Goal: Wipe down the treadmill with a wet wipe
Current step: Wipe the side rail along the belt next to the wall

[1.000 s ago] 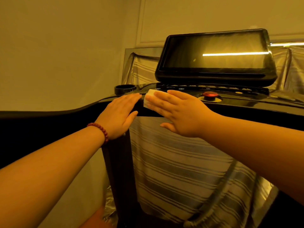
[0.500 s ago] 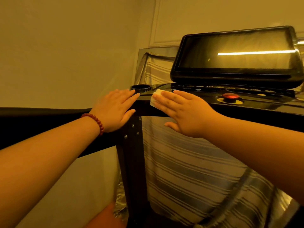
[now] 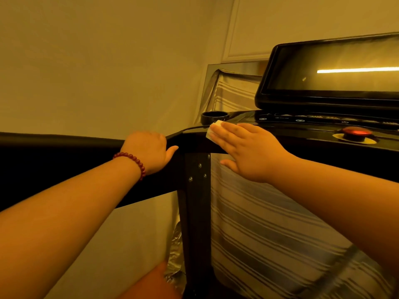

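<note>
Wet wipe [image 3: 212,128], folded square, lies under flat right hand [image 3: 248,152] on glossy treadmill [image 3: 313,147].

A striped cloth [image 3: 269,234] hangs draped beside a plain wall [image 3: 86,61]

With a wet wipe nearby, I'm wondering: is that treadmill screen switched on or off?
It looks off: the screen is dark, with only a reflected strip of light and no readout visible.
</note>
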The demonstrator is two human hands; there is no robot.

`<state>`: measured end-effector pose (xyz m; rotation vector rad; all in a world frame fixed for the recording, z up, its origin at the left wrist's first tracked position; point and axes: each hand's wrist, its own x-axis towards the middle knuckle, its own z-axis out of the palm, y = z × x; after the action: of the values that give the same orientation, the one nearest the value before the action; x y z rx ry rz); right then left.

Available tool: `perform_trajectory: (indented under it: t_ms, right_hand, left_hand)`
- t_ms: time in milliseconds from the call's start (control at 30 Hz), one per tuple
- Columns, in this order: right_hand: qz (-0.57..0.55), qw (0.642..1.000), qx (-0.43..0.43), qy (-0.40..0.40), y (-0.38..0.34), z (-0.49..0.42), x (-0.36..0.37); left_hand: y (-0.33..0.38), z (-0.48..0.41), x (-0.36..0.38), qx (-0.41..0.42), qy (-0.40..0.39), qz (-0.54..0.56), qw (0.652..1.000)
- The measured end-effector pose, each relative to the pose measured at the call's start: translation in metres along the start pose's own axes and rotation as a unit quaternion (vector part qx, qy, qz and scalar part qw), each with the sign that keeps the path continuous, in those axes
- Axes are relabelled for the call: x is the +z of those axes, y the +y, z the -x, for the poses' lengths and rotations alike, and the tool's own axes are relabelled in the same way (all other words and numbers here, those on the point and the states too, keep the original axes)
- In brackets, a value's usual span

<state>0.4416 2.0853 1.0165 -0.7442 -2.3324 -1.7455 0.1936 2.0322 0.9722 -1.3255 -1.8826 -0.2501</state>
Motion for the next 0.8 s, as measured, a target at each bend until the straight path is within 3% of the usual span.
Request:
perform_trajectory:
  t_ms: [133, 333, 567, 800]
  right_hand:
    - [0.014, 1.000, 0.004, 0.004, 0.004, 0.005, 0.006]
    - [0.047, 0.998, -0.023, 0.029, -0.011, -0.014, 0.008]
    - [0.086, 0.995, -0.040, 0.004, -0.034, -0.047, 0.007]
    - [0.047, 0.999, -0.021, -0.015, -0.044, -0.054, 0.007]
  left_hand:
    - [-0.002, 0.003, 0.009, 0.034, 0.049, -0.038, 0.998]
    - [-0.002, 0.003, 0.013, 0.038, 0.070, -0.028, 0.996]
    - [-0.004, 0.002, 0.017, 0.044, 0.079, -0.036, 0.995]
    - [-0.004, 0.002, 0.021, 0.043, 0.088, -0.026, 0.995]
